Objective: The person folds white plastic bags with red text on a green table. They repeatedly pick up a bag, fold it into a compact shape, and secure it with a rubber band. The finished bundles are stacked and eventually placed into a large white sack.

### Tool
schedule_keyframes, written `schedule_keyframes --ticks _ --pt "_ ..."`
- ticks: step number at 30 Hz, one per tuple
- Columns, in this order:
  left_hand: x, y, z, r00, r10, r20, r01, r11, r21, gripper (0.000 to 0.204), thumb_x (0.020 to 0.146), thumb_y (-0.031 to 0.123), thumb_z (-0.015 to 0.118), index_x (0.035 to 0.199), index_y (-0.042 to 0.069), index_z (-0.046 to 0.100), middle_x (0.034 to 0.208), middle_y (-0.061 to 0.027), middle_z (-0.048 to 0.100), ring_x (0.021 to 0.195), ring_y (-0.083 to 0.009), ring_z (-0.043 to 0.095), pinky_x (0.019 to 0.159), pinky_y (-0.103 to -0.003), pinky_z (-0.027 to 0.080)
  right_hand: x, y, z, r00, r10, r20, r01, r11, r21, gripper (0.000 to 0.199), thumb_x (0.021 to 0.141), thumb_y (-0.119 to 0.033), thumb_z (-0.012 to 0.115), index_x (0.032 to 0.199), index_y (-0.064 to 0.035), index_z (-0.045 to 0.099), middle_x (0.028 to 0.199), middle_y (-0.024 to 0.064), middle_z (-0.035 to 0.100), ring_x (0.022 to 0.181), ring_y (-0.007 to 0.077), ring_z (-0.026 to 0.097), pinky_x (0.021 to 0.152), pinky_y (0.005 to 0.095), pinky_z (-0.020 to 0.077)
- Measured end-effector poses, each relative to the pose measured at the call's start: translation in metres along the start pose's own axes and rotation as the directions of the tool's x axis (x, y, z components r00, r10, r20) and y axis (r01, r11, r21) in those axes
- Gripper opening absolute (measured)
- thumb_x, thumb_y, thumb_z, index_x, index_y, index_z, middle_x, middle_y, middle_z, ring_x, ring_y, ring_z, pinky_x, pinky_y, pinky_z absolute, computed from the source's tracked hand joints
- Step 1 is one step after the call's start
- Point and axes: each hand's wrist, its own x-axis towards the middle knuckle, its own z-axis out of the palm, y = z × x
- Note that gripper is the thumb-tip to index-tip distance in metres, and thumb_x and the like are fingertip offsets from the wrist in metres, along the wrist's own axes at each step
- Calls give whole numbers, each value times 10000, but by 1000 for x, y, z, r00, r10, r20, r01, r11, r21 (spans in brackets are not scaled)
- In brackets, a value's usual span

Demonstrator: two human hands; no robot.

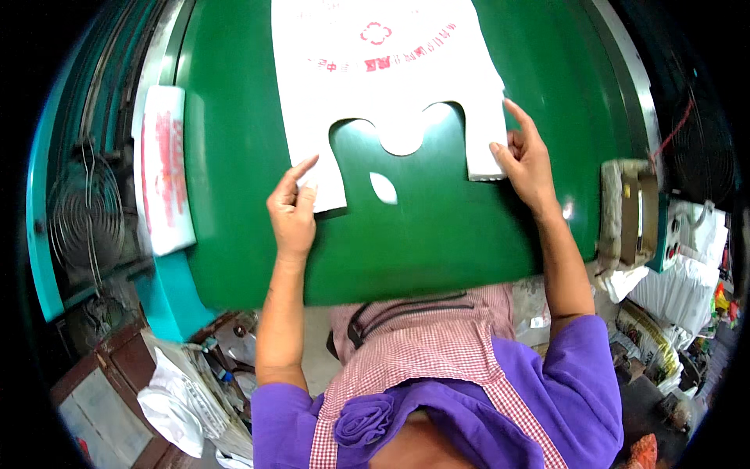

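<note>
A stack of white plastic vest bags with red print lies flat on a green belt. Its two handle strips point toward me, with a rounded tab between them. My left hand holds the outer edge of the left strip, thumb on top, index finger stretched along it. At the right strip my right hand grips the outer edge, its thumb resting on the plastic and its index finger raised beside it. What the remaining fingers do is partly hidden. A small white leaf-shaped scrap lies between the strips.
A white bundle with red print rests at the belt's left edge. On the right are a worn box-like fixture and a teal control box with buttons. White bags hang low on the left; more white plastic is piled right.
</note>
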Motion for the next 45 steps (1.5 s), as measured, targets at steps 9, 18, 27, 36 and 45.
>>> schedule_keyframes --ticks 9,18,27,36,45 --pt "-134 22 -59 938 -250 240 300 933 -200 581 766 136 395 1277 -125 482 1321 -224 513 1233 -264 491 1068 -349 328 -138 7 -54 925 -212 316 280 941 -190 578 782 -208 726 1294 -52 509 1066 110 579 949 214 550 847 331 447" --pt "-143 12 -65 968 -40 246 -13 978 208 584 797 54 656 1352 41 478 1321 -139 525 1207 -253 510 1015 -348 391 -150 24 -47 770 -277 575 630 479 -612 1040 533 -366 851 1435 -260 345 1533 40 249 1423 279 196 1147 522 183" --pt "-115 16 -71 821 283 496 -560 573 598 177 756 132 702 932 131 677 1300 -76 548 1347 -341 351 1090 -463 278 -137 17 -46 676 -348 649 701 574 -423 807 646 -129 764 1381 -208 441 1504 63 319 1407 280 252 1125 526 239" --pt "-97 23 -69 812 198 549 -448 814 370 161 787 85 639 945 59 625 1055 -95 684 1177 -306 568 1070 -464 312 -148 25 -43 688 -506 521 716 592 -371 508 738 -75 667 1225 -197 589 1384 44 489 1319 281 401 1042 439 355" --pt "-12 35 33 822 101 560 -501 595 628 212 839 226 627 936 45 676 751 -166 658 673 -321 646 633 -399 505 -48 -58 25 782 -360 510 403 915 27 202 898 -153 591 1065 -40 596 787 103 632 741 306 612 705 366 481"
